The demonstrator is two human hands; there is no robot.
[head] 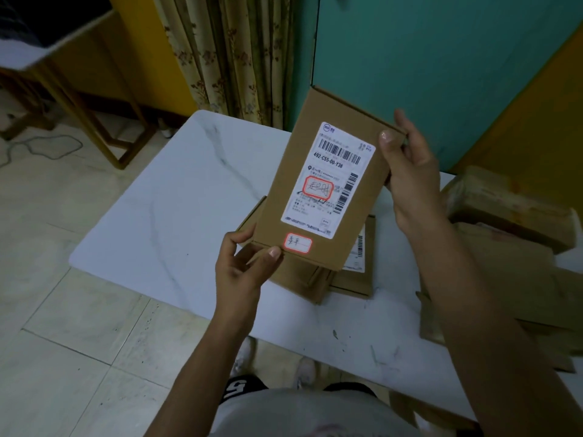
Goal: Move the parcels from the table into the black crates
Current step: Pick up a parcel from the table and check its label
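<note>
I hold a brown cardboard parcel (359, 190) above the white marble-look table (164, 216), its white shipping label facing me. My left hand (246, 269) pinches the parcel's near bottom corner, thumb on top. My right hand (410, 175) grips its far right edge, thumb on the front face. Under the held parcel, two flat cardboard parcels (350, 279) lie stacked on the table. More brown parcels (504, 209) are piled at the table's right side. No black crate is in view.
A wooden-legged table (94, 121) stands at the back left, with a cable on the tiled floor (63, 294) beside it. A patterned curtain (233, 58) and a teal wall (441, 74) are behind the table. My shoes show below the table's near edge.
</note>
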